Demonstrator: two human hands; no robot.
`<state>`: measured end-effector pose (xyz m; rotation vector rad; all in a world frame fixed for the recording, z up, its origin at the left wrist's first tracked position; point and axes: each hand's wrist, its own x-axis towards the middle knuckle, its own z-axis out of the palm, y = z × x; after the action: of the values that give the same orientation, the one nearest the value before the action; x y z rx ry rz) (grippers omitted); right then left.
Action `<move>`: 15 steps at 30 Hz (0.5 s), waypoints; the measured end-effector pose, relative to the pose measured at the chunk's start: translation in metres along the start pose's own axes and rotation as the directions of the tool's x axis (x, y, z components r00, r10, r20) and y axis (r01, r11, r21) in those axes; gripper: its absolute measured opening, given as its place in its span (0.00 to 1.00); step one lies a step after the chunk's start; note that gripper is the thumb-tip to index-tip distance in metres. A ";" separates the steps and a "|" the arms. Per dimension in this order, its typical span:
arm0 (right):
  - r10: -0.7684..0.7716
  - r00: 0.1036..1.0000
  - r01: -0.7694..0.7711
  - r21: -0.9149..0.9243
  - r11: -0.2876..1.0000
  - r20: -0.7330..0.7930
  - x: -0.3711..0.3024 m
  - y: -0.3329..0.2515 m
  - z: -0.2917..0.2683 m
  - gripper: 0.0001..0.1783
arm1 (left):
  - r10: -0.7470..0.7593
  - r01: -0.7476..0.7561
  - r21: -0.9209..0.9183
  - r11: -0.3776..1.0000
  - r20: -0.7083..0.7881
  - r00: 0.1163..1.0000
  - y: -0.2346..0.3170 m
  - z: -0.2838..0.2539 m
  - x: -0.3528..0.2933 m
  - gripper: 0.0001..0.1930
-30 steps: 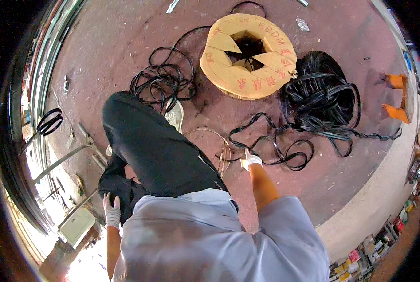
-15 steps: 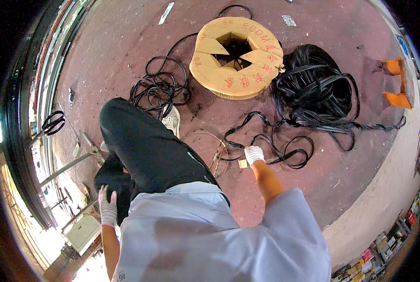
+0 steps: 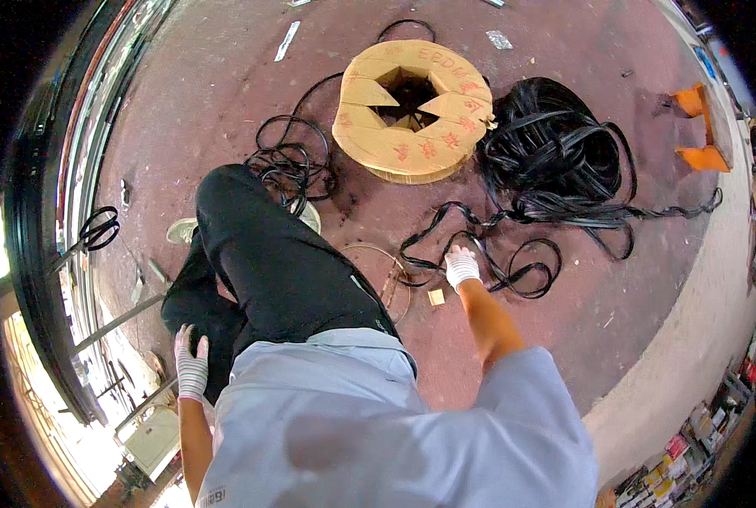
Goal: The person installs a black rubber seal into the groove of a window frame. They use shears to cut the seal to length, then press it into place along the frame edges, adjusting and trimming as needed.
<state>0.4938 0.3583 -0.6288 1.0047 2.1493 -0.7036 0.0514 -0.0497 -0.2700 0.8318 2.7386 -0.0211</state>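
Observation:
Reaching forward to the floor, my right hand [image 3: 461, 267] wears a white striped glove. Its fingers look stretched out and apart over a loop of black rubber strip [image 3: 517, 286]; whether they touch it is hard to tell. More of that strip winds out from a big tangled black coil [image 3: 555, 144] at the right. Just below the hand lies a small pale square piece [image 3: 435, 297]. My left hand [image 3: 192, 366], gloved the same way, rests on my bent left leg with thumb and fingers apart, holding nothing.
A ring-shaped cardboard-wrapped roll [image 3: 471, 114] stands ahead, with loose thin black cord [image 3: 297, 161] to its left. An orange bracket [image 3: 706, 127] is at the far right. Black-handled scissors [image 3: 98, 229] and metal bars [image 3: 124, 323] are at the left.
My right hand has moved slightly forward, and its fingers have straightened from a closed shape. The left hand stays at the leg. My knee has shifted a little right in view.

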 end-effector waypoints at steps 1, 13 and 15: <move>0.035 0.996 -0.033 -0.029 0.999 0.081 0.000 -0.002 -0.001 0.19 | 0.000 0.000 -0.028 1.000 -0.008 1.000 -0.003 -0.001 0.003 0.23; -0.167 0.942 0.293 -0.473 0.831 0.290 0.015 -0.016 0.054 0.24 | -0.114 0.121 -0.129 0.984 0.058 0.992 -0.080 -0.015 0.003 0.20; -0.222 0.940 0.312 -0.391 0.866 0.257 -0.002 -0.011 0.050 0.20 | -0.219 0.235 -0.255 0.938 0.089 0.972 -0.074 -0.009 0.007 0.20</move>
<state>0.5022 0.3167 -0.6570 0.3856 2.1483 -0.4059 0.0034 -0.1068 -0.2683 0.4328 2.6863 0.2625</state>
